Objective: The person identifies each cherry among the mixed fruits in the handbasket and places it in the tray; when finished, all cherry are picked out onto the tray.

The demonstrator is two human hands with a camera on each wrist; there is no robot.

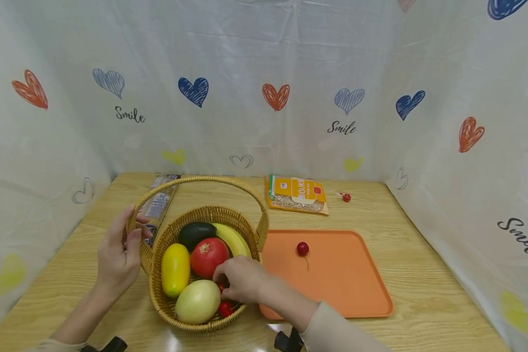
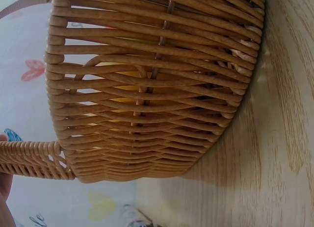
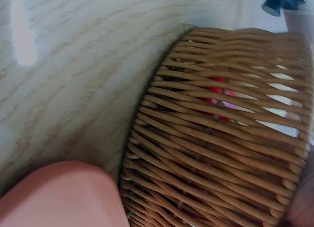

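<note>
At the left of the head view my left hand [image 1: 121, 249] grips the handle of a wicker basket [image 1: 211, 180], thumb and fingers around its lower left part. In the basket lie a yellow oval fruit [image 1: 175, 270], a pomegranate [image 1: 209, 257], a banana [image 1: 232, 239], a dark green avocado-like fruit [image 1: 196, 235] and a pale green melon-like fruit [image 1: 198, 302]. Reaching over the right rim, my right hand [image 1: 246, 279] has its fingers bent and pinches a small red fruit [image 1: 221, 287], mostly hidden. Another red fruit [image 1: 226, 308] lies just below. Both wrist views show mainly basket weave [image 2: 147, 89].
Right of the basket is an orange tray [image 1: 334, 288] bearing a stemmed cherry [image 1: 302, 249]. Behind it lie a yellow grain packet [image 1: 297, 194] and a red lollipop [image 1: 345, 197]. A clear printed packet [image 1: 158, 205] lies behind the basket's left side. Patterned curtains [image 1: 246, 58] enclose the table.
</note>
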